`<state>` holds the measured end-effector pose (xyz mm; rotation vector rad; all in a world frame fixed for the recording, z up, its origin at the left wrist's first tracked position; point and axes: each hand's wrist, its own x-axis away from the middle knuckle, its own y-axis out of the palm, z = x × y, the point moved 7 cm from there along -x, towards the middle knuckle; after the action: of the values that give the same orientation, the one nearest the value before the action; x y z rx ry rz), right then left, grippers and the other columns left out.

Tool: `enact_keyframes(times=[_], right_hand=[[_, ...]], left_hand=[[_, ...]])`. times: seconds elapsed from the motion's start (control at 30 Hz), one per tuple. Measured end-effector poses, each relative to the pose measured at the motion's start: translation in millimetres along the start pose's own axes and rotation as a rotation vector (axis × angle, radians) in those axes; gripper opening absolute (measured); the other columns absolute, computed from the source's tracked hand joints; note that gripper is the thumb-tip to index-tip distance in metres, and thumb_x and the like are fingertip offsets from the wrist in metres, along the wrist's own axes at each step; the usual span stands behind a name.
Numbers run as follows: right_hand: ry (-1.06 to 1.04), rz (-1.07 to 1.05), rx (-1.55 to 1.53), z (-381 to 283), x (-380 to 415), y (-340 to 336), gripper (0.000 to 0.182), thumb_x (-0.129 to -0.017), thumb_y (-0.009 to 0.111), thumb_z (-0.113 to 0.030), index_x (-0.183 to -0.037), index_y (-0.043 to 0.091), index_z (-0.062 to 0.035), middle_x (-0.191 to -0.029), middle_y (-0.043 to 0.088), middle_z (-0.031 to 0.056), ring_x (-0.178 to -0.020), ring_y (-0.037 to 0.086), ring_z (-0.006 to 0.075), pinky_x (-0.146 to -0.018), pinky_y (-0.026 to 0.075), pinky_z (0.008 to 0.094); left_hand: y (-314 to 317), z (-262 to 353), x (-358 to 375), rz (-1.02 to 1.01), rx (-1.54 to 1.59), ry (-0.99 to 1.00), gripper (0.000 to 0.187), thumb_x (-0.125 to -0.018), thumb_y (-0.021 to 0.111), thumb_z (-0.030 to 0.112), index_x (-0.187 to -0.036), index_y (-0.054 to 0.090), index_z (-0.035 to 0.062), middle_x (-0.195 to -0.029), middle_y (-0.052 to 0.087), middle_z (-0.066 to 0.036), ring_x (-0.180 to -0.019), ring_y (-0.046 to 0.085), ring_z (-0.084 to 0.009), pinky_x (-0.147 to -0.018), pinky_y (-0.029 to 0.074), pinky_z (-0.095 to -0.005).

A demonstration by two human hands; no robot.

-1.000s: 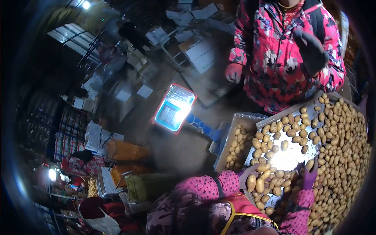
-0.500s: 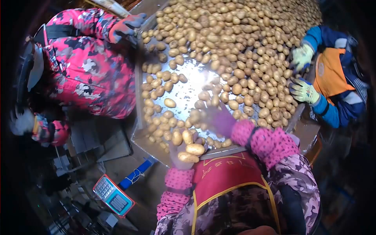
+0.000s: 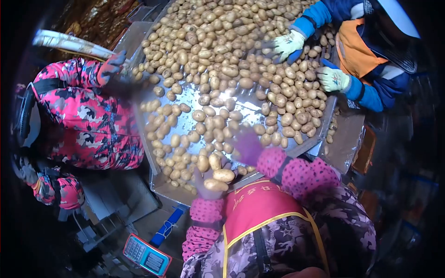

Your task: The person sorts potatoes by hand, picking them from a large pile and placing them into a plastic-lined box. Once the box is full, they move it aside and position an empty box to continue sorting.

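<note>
Potatoes [image 3: 218, 180] fill my left hand [image 3: 209, 183], which I hold palm-up and cupped around several of them at the near edge of the metal tray [image 3: 185, 197]; my right hand [image 3: 248, 147], gloved in purple and blurred, reaches flat over the loose pile [image 3: 222, 55] on the tray, and I cannot tell whether it grips anything. Beside the tray on my left stands a person in a pink camouflage jacket [image 3: 88, 120], opposite a co-worker's gloved hands [image 3: 287, 44] rest on the pile, and below lies a scale [image 3: 146, 254].
</note>
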<state>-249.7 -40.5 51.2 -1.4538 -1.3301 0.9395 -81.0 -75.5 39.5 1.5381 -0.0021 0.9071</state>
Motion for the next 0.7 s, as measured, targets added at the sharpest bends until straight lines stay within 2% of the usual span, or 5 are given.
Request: enact_keyframes(times=[0.13,0.2,0.33,0.37,0.7], right_hand=[[0.150,0.381,-0.531,91.8,68.8,-1.1,0.078,-0.077,0.083,-0.046,-0.144,0.057,-0.0147,-0.153,0.047,0.0169,-0.140,0.045,0.0437,-0.116,0.033,0.0604],[0.630,0.275,-0.252,167.5,109.6,-44.2,0.083,-0.073,0.087,-0.046,-0.143,0.056,-0.0142,-0.153,0.046,0.0162,-0.136,0.045,0.0441,-0.116,0.032,0.0610],[0.797,0.503,0.340,166.0,99.1,-27.0,0.092,-0.065,0.085,-0.057,-0.144,0.054,-0.0224,-0.147,0.045,0.0144,-0.138,0.039,0.0443,-0.117,0.024,0.0683],[0.847,0.376,0.246,147.8,72.5,-45.5,0.095,-0.063,0.085,-0.061,-0.145,0.053,-0.0256,-0.147,0.045,0.0135,-0.138,0.038,0.0440,-0.113,0.026,0.0694],[0.056,0.103,-0.057,3.3,8.8,-14.0,0.053,-0.086,0.072,-0.041,-0.137,0.064,-0.0264,-0.156,0.044,0.0120,-0.144,0.035,0.0414,-0.117,0.023,0.0681]], left_hand=[[35.9,-13.4,7.5,-0.092,0.211,-0.212,0.062,-0.104,0.056,0.048,-0.153,0.039,0.0140,-0.138,0.045,-0.016,-0.101,0.045,-0.0223,-0.090,0.052,-0.0361],[39.1,-16.2,7.7,-0.043,0.194,-0.214,0.066,-0.102,0.060,0.048,-0.151,0.039,0.0095,-0.138,0.045,-0.016,-0.097,0.044,-0.0214,-0.072,0.054,-0.0277],[40.5,-20.7,11.5,-0.203,0.327,-0.342,0.062,-0.102,0.064,0.042,-0.146,0.041,0.0054,-0.139,0.042,-0.013,-0.092,0.042,-0.0181,-0.056,0.047,-0.0178],[40.0,-20.4,13.0,-0.410,0.605,-0.487,0.085,-0.096,0.051,0.065,-0.155,0.037,0.0051,-0.158,0.035,-0.024,-0.141,0.035,-0.0382,-0.119,0.031,-0.0509],[19.4,-18.2,11.7,0.018,-0.113,-0.110,0.090,-0.097,0.046,0.069,-0.156,0.031,0.0033,-0.150,0.040,-0.023,-0.136,0.039,-0.0411,-0.118,0.032,-0.0535]])
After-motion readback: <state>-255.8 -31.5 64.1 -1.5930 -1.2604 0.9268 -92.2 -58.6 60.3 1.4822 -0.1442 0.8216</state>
